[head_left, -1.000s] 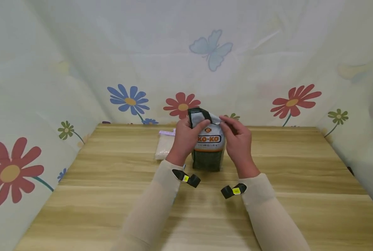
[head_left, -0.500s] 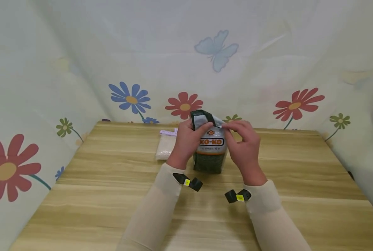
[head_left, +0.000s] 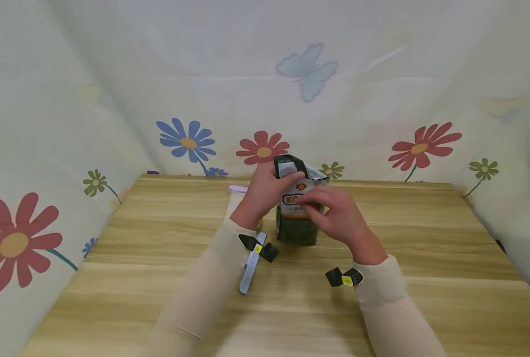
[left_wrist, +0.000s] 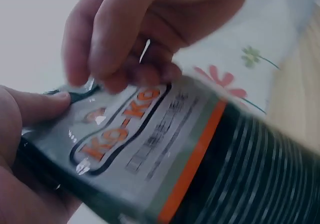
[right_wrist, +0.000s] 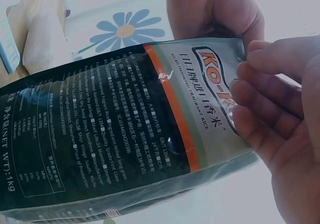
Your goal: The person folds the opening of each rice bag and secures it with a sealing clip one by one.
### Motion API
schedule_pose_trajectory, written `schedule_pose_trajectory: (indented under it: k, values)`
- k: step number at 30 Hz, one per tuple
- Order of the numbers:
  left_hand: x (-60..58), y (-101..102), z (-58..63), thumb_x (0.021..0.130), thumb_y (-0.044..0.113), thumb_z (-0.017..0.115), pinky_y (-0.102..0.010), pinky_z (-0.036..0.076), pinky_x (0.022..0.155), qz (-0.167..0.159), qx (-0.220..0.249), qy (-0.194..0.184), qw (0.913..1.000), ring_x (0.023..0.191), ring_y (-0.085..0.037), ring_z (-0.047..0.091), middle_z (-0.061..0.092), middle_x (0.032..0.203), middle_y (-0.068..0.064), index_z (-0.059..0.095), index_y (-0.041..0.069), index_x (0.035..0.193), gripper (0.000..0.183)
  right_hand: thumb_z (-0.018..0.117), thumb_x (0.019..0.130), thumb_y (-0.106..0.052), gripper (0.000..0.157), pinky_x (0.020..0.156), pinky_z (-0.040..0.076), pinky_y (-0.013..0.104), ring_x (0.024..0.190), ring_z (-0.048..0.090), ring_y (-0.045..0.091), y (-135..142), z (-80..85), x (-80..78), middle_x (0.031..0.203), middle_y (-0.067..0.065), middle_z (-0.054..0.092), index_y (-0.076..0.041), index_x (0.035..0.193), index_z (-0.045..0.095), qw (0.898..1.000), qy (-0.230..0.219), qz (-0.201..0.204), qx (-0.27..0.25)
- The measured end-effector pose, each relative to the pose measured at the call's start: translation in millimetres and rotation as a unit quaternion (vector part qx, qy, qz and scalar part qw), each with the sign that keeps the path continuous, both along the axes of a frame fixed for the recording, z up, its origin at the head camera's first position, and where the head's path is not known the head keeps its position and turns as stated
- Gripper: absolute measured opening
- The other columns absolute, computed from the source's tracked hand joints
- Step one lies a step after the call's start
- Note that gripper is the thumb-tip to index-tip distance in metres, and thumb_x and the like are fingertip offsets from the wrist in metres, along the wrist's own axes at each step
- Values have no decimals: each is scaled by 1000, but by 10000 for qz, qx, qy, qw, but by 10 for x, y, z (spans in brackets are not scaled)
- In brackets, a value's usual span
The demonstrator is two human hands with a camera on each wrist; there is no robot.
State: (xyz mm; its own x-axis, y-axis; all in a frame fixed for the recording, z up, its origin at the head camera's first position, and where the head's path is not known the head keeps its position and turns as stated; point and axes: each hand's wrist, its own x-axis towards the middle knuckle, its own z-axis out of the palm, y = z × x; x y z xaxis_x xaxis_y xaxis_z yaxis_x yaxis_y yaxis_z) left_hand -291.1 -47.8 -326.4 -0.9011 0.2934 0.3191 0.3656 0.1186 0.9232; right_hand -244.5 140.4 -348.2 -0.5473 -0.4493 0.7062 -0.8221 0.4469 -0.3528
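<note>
A green and silver KO-KO rice bag (head_left: 297, 230) stands upright on the table, its dark-trimmed top edge bent over. My left hand (head_left: 265, 191) grips the bag's upper left side, thumb across the front. In front of the label is my right hand (head_left: 336, 213), fingers loosely bent with nothing held between them. In the right wrist view, these fingers (right_wrist: 272, 92) lie at the label near the top of the bag (right_wrist: 100, 129); whether they press on it, I cannot tell. The left palm is mostly hidden behind the bag.
Left of the rice bag lies a small clear pouch of pale grains (head_left: 232, 202) with a purple strip (head_left: 238, 188) across its top, partly behind my left arm. A light blue marked strip (head_left: 248, 272) lies on the wooden table (head_left: 157, 258). Flowered cloth (head_left: 354, 114) walls the table.
My right hand has let go of the bag's upper right corner and moved down and left over the label. The left hand keeps its grip. The blue strip has come into view.
</note>
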Motion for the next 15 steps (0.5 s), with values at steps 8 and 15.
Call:
schedule_pose_trajectory:
  k: [8,15]
  values:
    - [-221,-54,133,89,29,71,-35,54,84,-774,-590,-737,9925,94,-20,66,71,100,-5,71,16,109,24,71,84,-3,13,60,53,30,70,61,9,80,-5,61,88,3,71,-9,95,74,9993,-253,-22,285]
    - [-262,-134,244,89,32,71,-35,53,85,-909,-1107,-830,9862,93,-21,65,71,96,-5,71,17,106,23,72,85,-9,12,67,55,34,76,64,12,28,16,82,93,1,73,-10,97,74,9940,-661,16,868]
